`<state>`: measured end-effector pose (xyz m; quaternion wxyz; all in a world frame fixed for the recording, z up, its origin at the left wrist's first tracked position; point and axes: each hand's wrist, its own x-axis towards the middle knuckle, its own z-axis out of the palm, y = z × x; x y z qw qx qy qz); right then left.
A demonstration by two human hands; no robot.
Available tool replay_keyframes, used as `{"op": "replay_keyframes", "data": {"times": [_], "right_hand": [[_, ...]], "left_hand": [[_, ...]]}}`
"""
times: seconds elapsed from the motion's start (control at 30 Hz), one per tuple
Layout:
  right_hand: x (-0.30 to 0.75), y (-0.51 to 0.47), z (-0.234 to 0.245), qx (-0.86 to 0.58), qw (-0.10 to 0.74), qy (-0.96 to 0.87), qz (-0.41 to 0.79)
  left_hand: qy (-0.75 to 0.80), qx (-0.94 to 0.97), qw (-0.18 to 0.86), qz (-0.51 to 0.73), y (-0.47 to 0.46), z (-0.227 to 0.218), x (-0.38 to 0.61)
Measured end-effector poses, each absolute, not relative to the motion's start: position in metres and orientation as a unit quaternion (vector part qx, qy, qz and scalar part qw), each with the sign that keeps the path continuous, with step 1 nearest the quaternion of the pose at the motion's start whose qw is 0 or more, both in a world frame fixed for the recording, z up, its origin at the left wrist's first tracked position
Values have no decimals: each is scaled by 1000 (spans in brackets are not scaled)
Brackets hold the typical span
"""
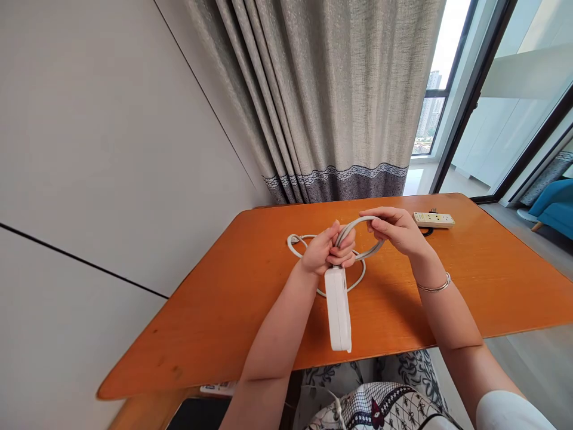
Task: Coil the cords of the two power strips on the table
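A white power strip (338, 310) hangs over the near part of an orange wooden table (233, 298), its long body pointing toward me. My left hand (326, 249) is closed around the strip's top end together with a loop of its grey cord (353, 227). My right hand (394, 230) pinches the same cord loop at its upper right and holds it above the table. More of the cord (299, 243) lies in curls on the table behind my left hand. A thin bracelet (435, 288) sits on my right wrist.
A second, cream power strip (433, 220) with a dark cord lies at the table's far right. Grey curtains (331, 95) hang behind the table and a white wall (89, 149) stands on the left. A glass door and a blue chair (553, 206) are at the right.
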<state>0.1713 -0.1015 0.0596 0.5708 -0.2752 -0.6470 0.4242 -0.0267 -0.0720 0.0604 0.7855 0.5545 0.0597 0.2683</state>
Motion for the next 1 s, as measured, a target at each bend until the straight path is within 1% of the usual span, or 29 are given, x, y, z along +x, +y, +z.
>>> {"op": "replay_keyframes", "data": {"times": [0.07, 0.17, 0.33, 0.57, 0.73, 0.8, 0.87, 1.0], "right_hand": [[168, -102, 60, -285, 589, -628, 421], [164, -106, 64, -316, 602, -624, 386], [159, -114, 70, -354, 581, -655, 329], [163, -111, 66, -336, 564, -654, 375], [170, -106, 64, -344, 533, -664, 395], [169, -105, 63, -346, 532, -677, 372], [167, -106, 64, -362, 536, -694, 317], [163, -111, 65, -394, 527, -724, 207]], "left_hand": [[90, 573, 758, 298, -72, 63, -26], [136, 588, 719, 344, -73, 66, -25], [195, 594, 692, 361, -77, 68, -23], [208, 541, 703, 413, -85, 68, -16], [196, 510, 731, 410, -85, 67, -12], [200, 496, 742, 405, -85, 68, -12], [199, 488, 752, 396, -84, 69, -13], [174, 507, 775, 333, -82, 72, -20]]}}
